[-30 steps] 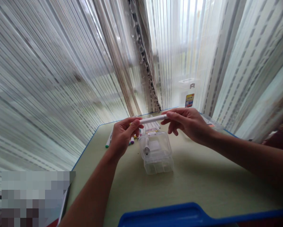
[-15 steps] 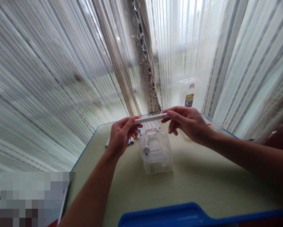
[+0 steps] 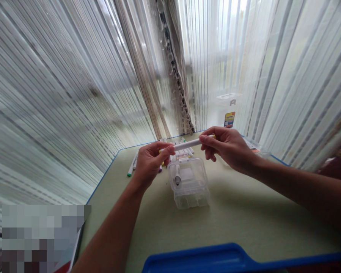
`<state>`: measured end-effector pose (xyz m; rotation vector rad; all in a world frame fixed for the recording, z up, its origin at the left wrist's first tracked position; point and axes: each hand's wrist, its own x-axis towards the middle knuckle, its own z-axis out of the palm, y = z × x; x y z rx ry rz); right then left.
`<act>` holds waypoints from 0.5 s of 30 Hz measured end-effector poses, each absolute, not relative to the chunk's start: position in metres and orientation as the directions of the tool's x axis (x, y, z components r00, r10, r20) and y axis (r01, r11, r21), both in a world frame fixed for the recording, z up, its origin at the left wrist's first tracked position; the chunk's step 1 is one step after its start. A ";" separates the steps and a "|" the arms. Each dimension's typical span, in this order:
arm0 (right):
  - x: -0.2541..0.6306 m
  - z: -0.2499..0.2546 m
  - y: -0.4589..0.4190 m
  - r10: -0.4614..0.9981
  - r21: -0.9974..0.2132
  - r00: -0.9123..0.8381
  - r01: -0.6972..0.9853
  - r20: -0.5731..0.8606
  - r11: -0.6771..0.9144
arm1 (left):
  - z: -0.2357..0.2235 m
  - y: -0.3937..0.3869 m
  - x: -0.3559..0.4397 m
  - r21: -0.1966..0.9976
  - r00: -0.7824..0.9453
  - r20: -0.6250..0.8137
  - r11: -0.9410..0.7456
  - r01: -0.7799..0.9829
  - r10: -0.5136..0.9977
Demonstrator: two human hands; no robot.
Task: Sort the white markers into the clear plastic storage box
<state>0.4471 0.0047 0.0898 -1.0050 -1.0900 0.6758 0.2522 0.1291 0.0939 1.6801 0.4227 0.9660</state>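
Through the head camera I see the left hand (image 3: 147, 163) and the right hand (image 3: 228, 147) pinching a white marker (image 3: 187, 145) between them, yellow showing near both ends. Below it, on the pale green tabletop (image 3: 244, 218), I have a clear plastic box (image 3: 191, 199); loose markers (image 3: 132, 165) lie behind it, toward the string curtain (image 3: 73, 76). A blue plastic edge (image 3: 198, 259) crosses nearest me, and a yellow-labelled clear container (image 3: 230, 119) stands beyond the right hand.

One head-worn camera looks forward and down from behind and above the left hand (image 3: 150, 162) and right hand (image 3: 229, 147), near them, taking in the table (image 3: 233, 220) below and the curtain (image 3: 73, 76) beyond both.
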 end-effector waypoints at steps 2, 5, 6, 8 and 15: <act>0.448 0.089 0.005 0.847 -0.905 0.341 0.030 0.407 0.423 | 0.094 0.129 0.252 0.921 0.606 0.384 -0.336 -0.198 0.697; 0.447 0.090 0.005 0.839 -0.903 0.350 0.050 0.417 0.428 | 0.094 0.129 0.253 0.917 0.603 0.391 -0.352 -0.188 0.695; 0.447 0.090 0.005 0.838 -0.903 0.353 0.053 0.415 0.426 | 0.093 0.129 0.253 0.916 0.602 0.392 -0.357 -0.184 0.696; 0.447 0.090 0.005 0.843 -0.908 0.355 0.044 0.405 0.417 | 0.092 0.130 0.252 0.917 0.603 0.390 -0.355 -0.184 0.695; 0.448 0.090 0.005 0.872 -0.916 0.336 -0.061 0.356 0.397 | 0.091 0.133 0.249 0.925 0.623 0.379 -0.296 -0.238 0.684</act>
